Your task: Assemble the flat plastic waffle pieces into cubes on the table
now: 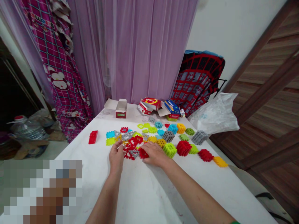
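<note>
Loose plastic building pieces with toothed edges lie spread across the white table. My right hand (153, 152) reaches over the near side of the spread, with its fingers closed about a red toothed piece (143, 153); the palm side is hidden. At the left of the pile, my left hand (116, 155) has slightly bent fingers apart, with nothing visible in them. Its fingertips are close to a yellow piece (118, 137) and several red pieces (129, 155). Beyond it lie a blue square piece (110, 134) and a lime-green piece (110, 141).
Stacks of pieces stand on the right: lime-green (170, 150), red (183, 148) and grey (200, 137). Opened cardboard boxes, one red (151, 104) and one blue (172, 106), sit at the back. A red object (93, 137) lies left; a white bag (212, 113) rests right.
</note>
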Action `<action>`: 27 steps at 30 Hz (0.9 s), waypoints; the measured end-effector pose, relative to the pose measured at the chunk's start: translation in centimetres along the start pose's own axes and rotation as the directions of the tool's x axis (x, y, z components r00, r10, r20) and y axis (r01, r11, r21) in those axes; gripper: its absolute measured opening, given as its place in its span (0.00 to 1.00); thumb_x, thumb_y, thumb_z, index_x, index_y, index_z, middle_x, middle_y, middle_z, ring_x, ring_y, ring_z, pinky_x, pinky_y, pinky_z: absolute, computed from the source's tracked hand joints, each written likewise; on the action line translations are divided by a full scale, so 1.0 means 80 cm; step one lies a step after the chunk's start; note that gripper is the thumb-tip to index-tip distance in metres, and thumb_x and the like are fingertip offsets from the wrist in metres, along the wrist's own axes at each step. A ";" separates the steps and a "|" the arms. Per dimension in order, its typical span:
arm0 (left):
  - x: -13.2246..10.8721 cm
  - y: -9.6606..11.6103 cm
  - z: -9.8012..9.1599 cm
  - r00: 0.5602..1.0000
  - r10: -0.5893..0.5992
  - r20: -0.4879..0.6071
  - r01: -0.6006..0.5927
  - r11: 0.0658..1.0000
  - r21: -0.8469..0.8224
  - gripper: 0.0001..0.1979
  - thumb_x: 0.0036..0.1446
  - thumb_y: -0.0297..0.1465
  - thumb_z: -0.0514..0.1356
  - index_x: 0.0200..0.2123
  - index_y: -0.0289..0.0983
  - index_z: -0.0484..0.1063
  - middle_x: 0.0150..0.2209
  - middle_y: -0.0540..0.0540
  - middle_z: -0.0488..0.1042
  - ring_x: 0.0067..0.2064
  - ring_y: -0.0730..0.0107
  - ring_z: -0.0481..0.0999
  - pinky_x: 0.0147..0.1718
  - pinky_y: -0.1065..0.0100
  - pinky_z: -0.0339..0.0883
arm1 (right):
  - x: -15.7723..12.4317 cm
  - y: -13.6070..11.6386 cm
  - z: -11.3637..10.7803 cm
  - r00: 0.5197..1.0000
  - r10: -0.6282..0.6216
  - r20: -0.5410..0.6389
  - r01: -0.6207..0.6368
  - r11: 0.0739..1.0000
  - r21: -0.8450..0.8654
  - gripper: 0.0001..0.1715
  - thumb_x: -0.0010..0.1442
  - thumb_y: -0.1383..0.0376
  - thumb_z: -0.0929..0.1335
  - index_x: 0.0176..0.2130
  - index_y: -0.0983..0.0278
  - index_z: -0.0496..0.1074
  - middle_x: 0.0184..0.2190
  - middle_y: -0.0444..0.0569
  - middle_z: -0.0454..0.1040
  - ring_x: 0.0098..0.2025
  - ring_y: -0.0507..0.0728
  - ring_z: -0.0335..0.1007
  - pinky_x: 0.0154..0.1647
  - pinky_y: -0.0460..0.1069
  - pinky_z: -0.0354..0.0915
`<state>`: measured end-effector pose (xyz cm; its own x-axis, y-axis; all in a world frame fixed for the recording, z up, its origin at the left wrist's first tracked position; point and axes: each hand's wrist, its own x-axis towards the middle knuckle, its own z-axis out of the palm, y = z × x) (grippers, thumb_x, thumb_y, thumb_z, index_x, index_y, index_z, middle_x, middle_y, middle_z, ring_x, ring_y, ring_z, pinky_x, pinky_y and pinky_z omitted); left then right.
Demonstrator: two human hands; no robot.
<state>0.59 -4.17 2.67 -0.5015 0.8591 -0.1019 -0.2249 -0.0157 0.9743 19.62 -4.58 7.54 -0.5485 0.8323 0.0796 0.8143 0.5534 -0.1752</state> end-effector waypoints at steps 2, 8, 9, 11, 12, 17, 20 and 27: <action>0.000 0.000 0.000 1.000 0.002 0.002 -0.002 1.000 0.004 0.17 0.48 0.35 0.58 0.42 0.37 0.74 0.43 0.44 0.77 0.33 0.71 0.75 0.27 0.71 0.67 | 0.001 0.000 0.005 1.000 0.004 -0.007 -0.004 1.000 0.007 0.24 0.53 0.61 0.73 0.50 0.60 0.72 0.47 0.51 0.75 0.51 0.62 0.66 0.52 0.56 0.61; 0.001 0.000 0.000 1.000 0.004 -0.005 -0.004 1.000 0.025 0.17 0.48 0.34 0.58 0.42 0.37 0.74 0.44 0.44 0.78 0.34 0.71 0.76 0.26 0.73 0.66 | -0.001 0.006 0.010 0.998 0.038 -0.056 -0.034 0.997 0.072 0.37 0.51 0.59 0.74 0.58 0.63 0.66 0.52 0.56 0.71 0.54 0.64 0.65 0.56 0.57 0.60; 0.001 0.000 -0.001 1.000 0.005 -0.006 -0.005 1.000 0.026 0.17 0.48 0.34 0.58 0.42 0.37 0.74 0.44 0.44 0.78 0.34 0.71 0.76 0.26 0.73 0.66 | -0.004 0.005 0.006 0.997 0.038 -0.061 -0.032 0.996 0.083 0.38 0.51 0.60 0.74 0.58 0.63 0.65 0.53 0.56 0.71 0.55 0.64 0.65 0.57 0.57 0.60; 0.001 0.000 -0.001 1.000 0.006 -0.005 -0.006 1.000 0.024 0.17 0.48 0.34 0.58 0.43 0.37 0.74 0.44 0.44 0.78 0.34 0.71 0.76 0.26 0.72 0.66 | -0.015 0.005 -0.007 0.997 0.031 -0.066 -0.025 0.995 0.093 0.39 0.51 0.62 0.73 0.60 0.63 0.63 0.54 0.57 0.70 0.56 0.63 0.65 0.57 0.57 0.60; 0.001 0.000 -0.002 1.000 0.004 -0.003 -0.004 1.000 0.023 0.17 0.48 0.34 0.59 0.43 0.37 0.74 0.45 0.44 0.78 0.34 0.71 0.76 0.26 0.72 0.67 | -0.022 0.007 -0.017 0.997 0.028 -0.070 -0.022 0.996 0.091 0.39 0.51 0.63 0.73 0.61 0.63 0.63 0.55 0.57 0.70 0.56 0.63 0.65 0.57 0.57 0.60; 0.002 -0.001 -0.002 1.000 0.000 0.009 0.000 0.999 0.050 0.19 0.46 0.37 0.59 0.43 0.38 0.74 0.44 0.45 0.78 0.32 0.72 0.75 0.26 0.72 0.66 | -0.072 0.059 -0.084 0.990 0.083 -0.116 -0.078 0.996 0.047 0.42 0.51 0.65 0.71 0.63 0.60 0.61 0.58 0.55 0.68 0.60 0.63 0.63 0.60 0.58 0.58; 0.003 -0.002 -0.002 1.000 0.011 0.008 -0.012 0.997 0.072 0.20 0.46 0.38 0.59 0.43 0.38 0.74 0.41 0.46 0.77 0.31 0.73 0.74 0.26 0.72 0.66 | -0.096 0.119 -0.126 0.969 0.217 -0.116 -0.219 0.976 -0.011 0.43 0.49 0.65 0.72 0.63 0.62 0.61 0.58 0.56 0.68 0.59 0.64 0.64 0.59 0.57 0.59; 0.005 -0.001 -0.002 1.000 0.011 0.013 -0.013 0.993 0.118 0.20 0.46 0.38 0.60 0.43 0.38 0.75 0.33 0.49 0.78 0.27 0.72 0.73 0.25 0.70 0.66 | -0.109 0.202 -0.155 0.942 0.323 0.086 -0.319 0.946 -0.057 0.46 0.45 0.66 0.74 0.62 0.64 0.62 0.50 0.54 0.74 0.49 0.62 0.71 0.51 0.53 0.65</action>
<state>0.26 -3.92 2.52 -0.4933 0.8653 -0.0884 -0.1186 0.0338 0.9924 39.94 -2.54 16.17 -0.2700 0.9606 -0.0660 0.9562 0.2594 -0.1354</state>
